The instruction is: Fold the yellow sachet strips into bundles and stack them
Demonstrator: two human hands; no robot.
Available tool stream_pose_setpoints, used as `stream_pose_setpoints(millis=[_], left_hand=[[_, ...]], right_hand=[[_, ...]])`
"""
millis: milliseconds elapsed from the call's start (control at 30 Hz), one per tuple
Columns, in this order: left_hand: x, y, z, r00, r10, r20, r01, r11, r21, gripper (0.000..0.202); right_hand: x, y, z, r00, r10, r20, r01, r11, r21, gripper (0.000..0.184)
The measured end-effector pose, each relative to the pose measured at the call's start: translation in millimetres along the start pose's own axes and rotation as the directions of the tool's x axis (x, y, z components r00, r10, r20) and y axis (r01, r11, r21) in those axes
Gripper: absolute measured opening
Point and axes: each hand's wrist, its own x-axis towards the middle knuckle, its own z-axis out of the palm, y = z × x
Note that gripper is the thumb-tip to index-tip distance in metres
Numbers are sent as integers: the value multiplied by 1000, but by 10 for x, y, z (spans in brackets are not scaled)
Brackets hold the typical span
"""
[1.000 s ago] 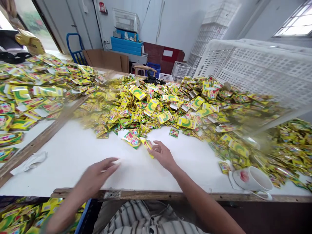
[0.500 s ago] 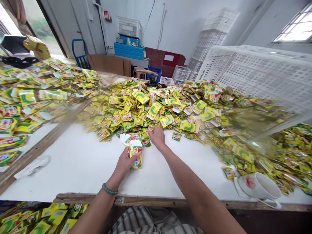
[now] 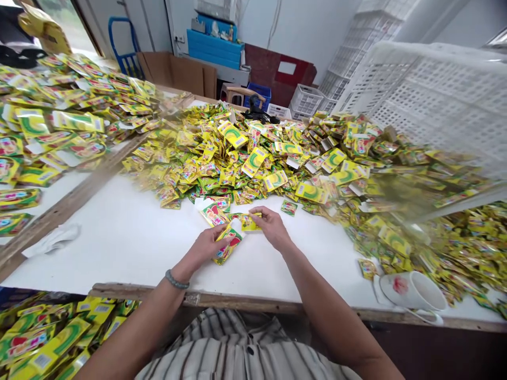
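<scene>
My left hand (image 3: 208, 244) is closed around a small yellow-green printed box (image 3: 228, 246), tilted, with a white flap at its upper end. My right hand (image 3: 270, 226) pinches a small yellow packet (image 3: 249, 222) by its right end, close to the box's top. Whether the packet touches the box I cannot tell. Just behind the left hand another printed box (image 3: 214, 214) lies on the white table, its white flap showing. Beyond both hands spreads a big heap of small yellow packets (image 3: 206, 177), with several boxes on top. One loose packet (image 3: 289, 207) lies right of my right hand.
A white perforated crate (image 3: 428, 100) lies tipped at the right, packets at its mouth. Near the front edge stands a floral mug (image 3: 412, 290). A wooden strip (image 3: 79, 198) divides off piled boxes (image 3: 59, 126) on the left. More boxes (image 3: 47, 338) sit below the table edge.
My right hand has drawn back from the heap with a packet in its fingers. The left hand has tilted its box toward it. The camera view has tipped downward.
</scene>
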Motion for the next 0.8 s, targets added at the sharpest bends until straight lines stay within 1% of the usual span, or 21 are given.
stream_pose_setpoints(millis=[67, 133, 200, 267, 333, 367, 400, 467, 500, 533, 567, 600, 667, 733, 800], left_hand=[[-23, 14, 18, 997, -9, 77, 14, 998, -59, 60], [-50, 33, 30, 991, -35, 126, 52, 990, -132, 60], [-71, 53, 40, 988, -59, 146, 87, 978, -191, 62], [-79, 66, 48, 987, -72, 143, 104, 967, -231, 65], [-75, 73, 54, 986, -99, 134, 132, 955, -267, 67], [-70, 76, 54, 984, -123, 128, 155, 945, -289, 68], [-65, 78, 51, 981, -153, 117, 183, 932, -312, 70], [-56, 85, 37, 972, -220, 80, 234, 907, -350, 74], [-53, 89, 28, 967, -249, 54, 251, 899, -358, 77], [-50, 93, 18, 963, -269, 25, 260, 897, -358, 79], [-48, 97, 8, 960, -280, -5, 260, 898, -355, 81], [-46, 99, 0, 958, -286, -35, 256, 901, -352, 82], [-43, 95, -12, 954, -288, -78, 245, 905, -348, 83], [-41, 80, -14, 950, -295, -104, 244, 907, -342, 81], [-38, 59, -10, 947, -299, -119, 248, 914, -322, 81]], right_hand=[[-41, -63, 50, 998, -25, 52, 28, 998, -49, 29], [-70, -104, 98, 993, -54, 104, 63, 995, -77, 24], [-103, -134, 130, 984, -54, 169, 61, 998, -33, 21], [-134, -153, 145, 969, -24, 246, 17, 999, 29, 29], [-139, -151, 151, 961, -6, 276, -9, 999, 52, 37], [-123, -141, 154, 967, -4, 255, -8, 999, 45, 36], [-93, -124, 161, 980, 2, 200, -7, 1000, 25, 33], [8, -76, 195, 999, 28, 22, -27, 997, -69, 29], [71, -47, 223, 997, 42, -67, -51, 989, -139, 28], [136, -17, 258, 990, 51, -131, -79, 974, -214, 26], [195, 15, 295, 985, 54, -163, -100, 953, -287, 22], [245, 47, 332, 985, 51, -165, -106, 934, -340, 19], [297, 111, 383, 991, 46, -127, -90, 925, -369, 21], [281, 168, 378, 993, 54, -101, -86, 934, -348, 22], [216, 203, 311, 992, 71, -100, -95, 961, -258, 20]])
